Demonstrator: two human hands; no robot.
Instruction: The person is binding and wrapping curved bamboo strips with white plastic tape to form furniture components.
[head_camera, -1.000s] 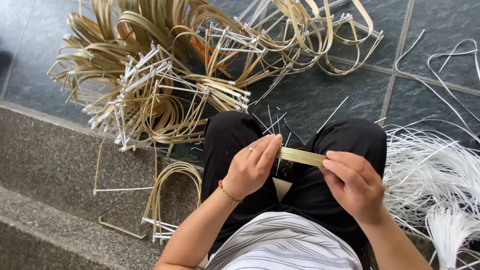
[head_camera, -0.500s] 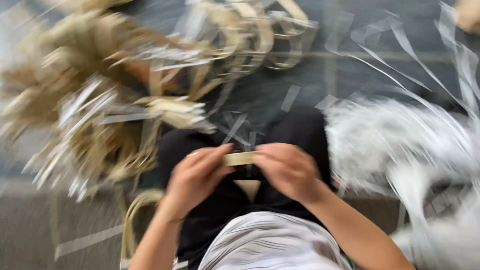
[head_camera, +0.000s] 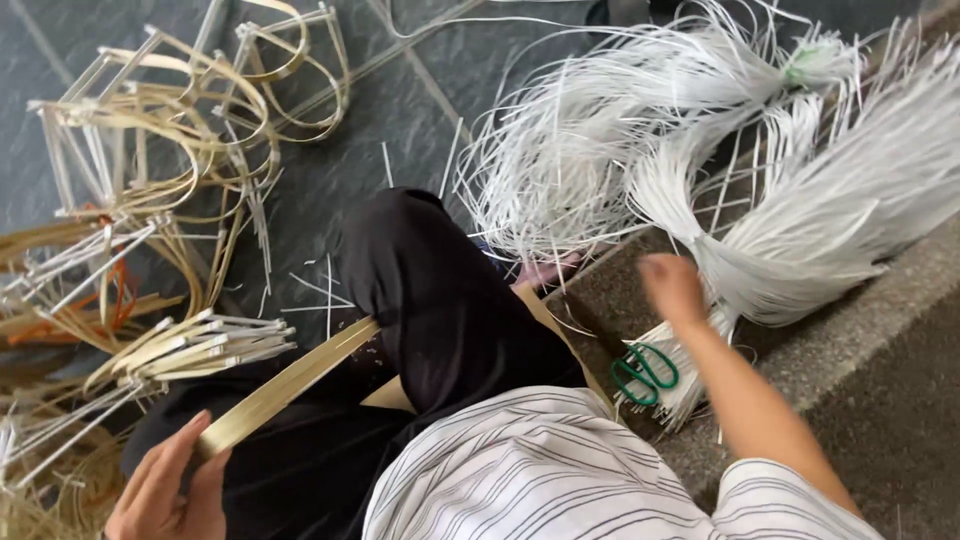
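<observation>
My left hand (head_camera: 168, 492) sits at the lower left and grips a flat bundle of tan bamboo strips (head_camera: 285, 383) that slants up across my black-trousered lap. My right hand (head_camera: 673, 285) is stretched out to the right, blurred, at the base of a tied bunch of thin white strips (head_camera: 790, 255) on the stone step. Whether its fingers are closed on any strip cannot be told. Green-handled scissors (head_camera: 645, 368) lie just below that hand, beside a short bundle of white strips.
Bent tan strip frames with white ties (head_camera: 190, 140) are piled on the dark tiled floor at the left. More loose white strips (head_camera: 560, 170) fan out at the top centre. A grey stone step (head_camera: 880, 390) runs along the right.
The view has swung to the right. My right hand let go of the tan bundle and reached out to the white strips. My left hand keeps the bundle, now lower left.
</observation>
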